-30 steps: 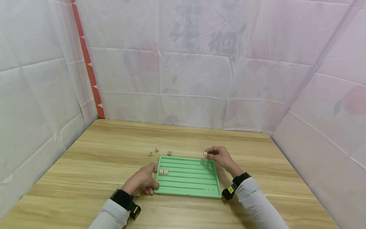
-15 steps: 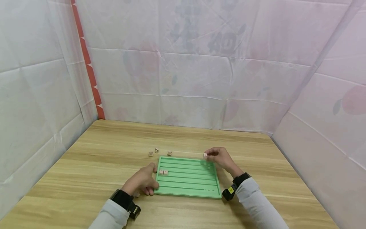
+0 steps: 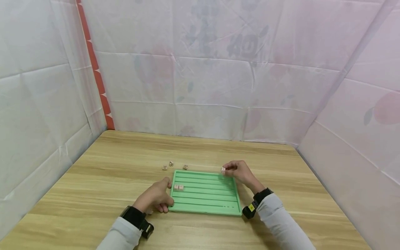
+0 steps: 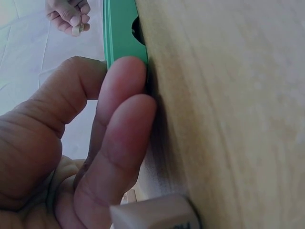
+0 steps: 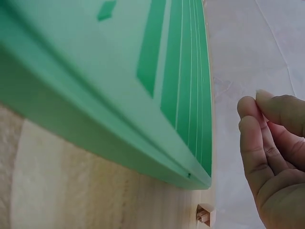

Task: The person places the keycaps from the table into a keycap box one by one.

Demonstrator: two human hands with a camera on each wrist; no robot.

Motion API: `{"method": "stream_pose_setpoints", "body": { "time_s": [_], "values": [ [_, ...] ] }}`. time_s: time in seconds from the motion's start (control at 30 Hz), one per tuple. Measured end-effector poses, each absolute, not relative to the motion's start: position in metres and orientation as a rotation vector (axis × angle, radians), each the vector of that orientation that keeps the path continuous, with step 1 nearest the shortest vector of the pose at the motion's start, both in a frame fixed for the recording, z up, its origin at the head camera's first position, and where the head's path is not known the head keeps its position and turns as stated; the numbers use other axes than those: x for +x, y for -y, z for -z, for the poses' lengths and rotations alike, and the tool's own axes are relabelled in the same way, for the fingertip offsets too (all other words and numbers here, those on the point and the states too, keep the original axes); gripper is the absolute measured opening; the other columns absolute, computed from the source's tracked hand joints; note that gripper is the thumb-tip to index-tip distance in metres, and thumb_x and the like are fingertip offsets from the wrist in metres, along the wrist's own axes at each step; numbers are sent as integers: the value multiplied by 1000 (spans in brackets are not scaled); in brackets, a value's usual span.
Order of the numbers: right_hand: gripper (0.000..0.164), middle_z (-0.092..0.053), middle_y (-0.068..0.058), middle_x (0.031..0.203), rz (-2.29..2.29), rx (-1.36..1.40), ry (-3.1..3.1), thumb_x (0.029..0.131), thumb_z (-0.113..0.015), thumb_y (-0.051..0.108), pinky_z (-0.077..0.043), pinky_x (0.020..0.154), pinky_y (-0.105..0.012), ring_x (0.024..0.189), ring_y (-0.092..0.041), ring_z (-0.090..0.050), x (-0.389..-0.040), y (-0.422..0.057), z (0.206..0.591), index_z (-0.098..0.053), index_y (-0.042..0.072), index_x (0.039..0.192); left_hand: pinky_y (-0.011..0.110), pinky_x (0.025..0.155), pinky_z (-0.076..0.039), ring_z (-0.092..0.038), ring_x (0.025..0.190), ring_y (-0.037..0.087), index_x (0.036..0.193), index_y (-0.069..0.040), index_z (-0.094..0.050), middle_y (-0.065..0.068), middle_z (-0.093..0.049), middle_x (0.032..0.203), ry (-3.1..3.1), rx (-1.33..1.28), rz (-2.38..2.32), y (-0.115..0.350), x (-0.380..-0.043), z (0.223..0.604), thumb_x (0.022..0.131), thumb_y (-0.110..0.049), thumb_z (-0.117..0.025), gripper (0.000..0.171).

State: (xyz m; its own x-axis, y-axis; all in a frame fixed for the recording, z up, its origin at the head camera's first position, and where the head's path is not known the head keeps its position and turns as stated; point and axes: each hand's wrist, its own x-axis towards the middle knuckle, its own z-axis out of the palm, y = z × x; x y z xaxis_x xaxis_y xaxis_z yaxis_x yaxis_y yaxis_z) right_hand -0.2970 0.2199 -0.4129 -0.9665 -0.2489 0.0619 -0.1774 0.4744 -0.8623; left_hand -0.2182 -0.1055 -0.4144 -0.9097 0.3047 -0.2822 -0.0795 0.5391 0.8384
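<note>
No writing legible on anything in sight
Large grey characters [image 3: 245, 44] show faintly on the pale backdrop sheet [image 3: 212, 83], too blurred to make out. The paired cubes [image 3: 181, 188] in the green tray [image 3: 206, 210] and the loose cubes [image 3: 164, 167] on the worktop [image 3: 93, 194] bear marks too small to read. In the left wrist view, a nearer cube [image 4: 147, 213] has dark lettering-like marks, cut off by the lower edge.

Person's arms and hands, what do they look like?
The left sleeve and right sleeve are pale grey. The left wristband and right wristband are black, each with a small black device; the right device has a yellow patch. The left hand and right hand wear no gloves.
</note>
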Motion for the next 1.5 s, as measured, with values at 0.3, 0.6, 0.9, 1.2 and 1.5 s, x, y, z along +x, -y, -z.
{"method": "stream_pose_setpoints", "body": {
  "time_s": [0.3,0.6,0.9,1.2,1.5],
  "values": [
    [16,-64,-9,81,1518,-437,-2615,80,-70,-1,-51,61,-27,71,-16,-60,-293,-213,412,-65,-7,93,24,37,-43,-54,40,15,103,-4,-38,12,-58,53,-2369,177,-1347,105,-219,419,70,11,-66,46],
    [13,-61,-14,80,1489,-509,-2584,80,-64,-9,-51,60,-30,71,-20,-58,-269,-190,383,-60,-13,91,26,38,-45,-56,41,16,104,-3,-38,12,-58,54,-2381,190,-1317,105,-221,419,70,10,-66,46],
    [11,-61,-10,79,1449,-590,-2565,81,-66,-5,-50,59,-30,69,-16,-56,-273,-183,399,-61,-8,90,26,38,-45,-55,41,16,104,-4,-38,12,-58,53,-2383,193,-1322,106,-221,421,70,9,-66,46],
    [10,-61,-9,78,1421,-720,-2505,83,-64,-5,-51,60,-30,70,-19,-60,-273,-173,405,-61,-7,92,27,39,-46,-56,42,16,105,-3,-38,12,-59,55,-2385,206,-1313,107,-223,421,70,9,-66,47],
    [8,-63,-15,76,1322,-742,-2530,84,-62,-7,-48,61,-29,70,-25,-61,-266,-158,401,-61,-9,92,26,38,-45,-55,41,16,105,-3,-38,12,-59,55,-2385,188,-1321,106,-220,418,70,9,-66,46]
  ]
}}
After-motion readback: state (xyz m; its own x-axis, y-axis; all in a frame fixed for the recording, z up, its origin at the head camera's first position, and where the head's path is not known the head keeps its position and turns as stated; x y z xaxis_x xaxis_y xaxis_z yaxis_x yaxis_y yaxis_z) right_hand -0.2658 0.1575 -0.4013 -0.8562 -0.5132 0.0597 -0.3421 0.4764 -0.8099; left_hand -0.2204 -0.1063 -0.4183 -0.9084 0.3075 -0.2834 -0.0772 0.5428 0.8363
